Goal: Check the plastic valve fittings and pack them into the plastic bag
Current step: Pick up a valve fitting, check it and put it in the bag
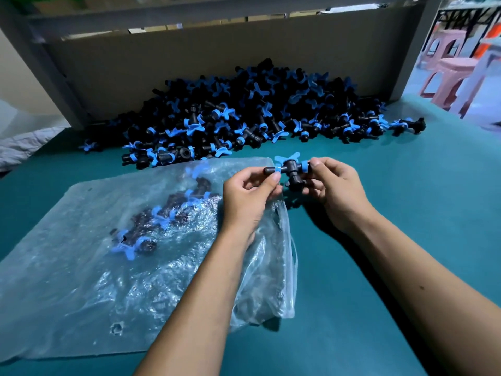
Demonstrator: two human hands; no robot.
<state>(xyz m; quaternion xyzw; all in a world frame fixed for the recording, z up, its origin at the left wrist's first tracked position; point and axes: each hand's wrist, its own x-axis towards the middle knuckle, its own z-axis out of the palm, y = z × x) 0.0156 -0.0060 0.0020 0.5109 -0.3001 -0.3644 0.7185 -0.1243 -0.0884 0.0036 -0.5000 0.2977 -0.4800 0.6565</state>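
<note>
Above the bag [113, 240] mouth, the left hand [248, 198] and right hand [334, 192] each pinch one blue-ringed end of a fitting [290, 169], fingers curled round it. It looks light and rigid (hard moulded plastic, likely a little slick), so the stub ends seem the best hold, leaving the blue handle free. The pile [244, 115] lies behind; the bag is thin and limp.

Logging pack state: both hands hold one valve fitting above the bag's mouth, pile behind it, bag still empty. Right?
Not empty. The head view shows several fittings already inside the plastic bag. The rest holds: left hand and right hand hold one valve fitting, pile behind.
</note>
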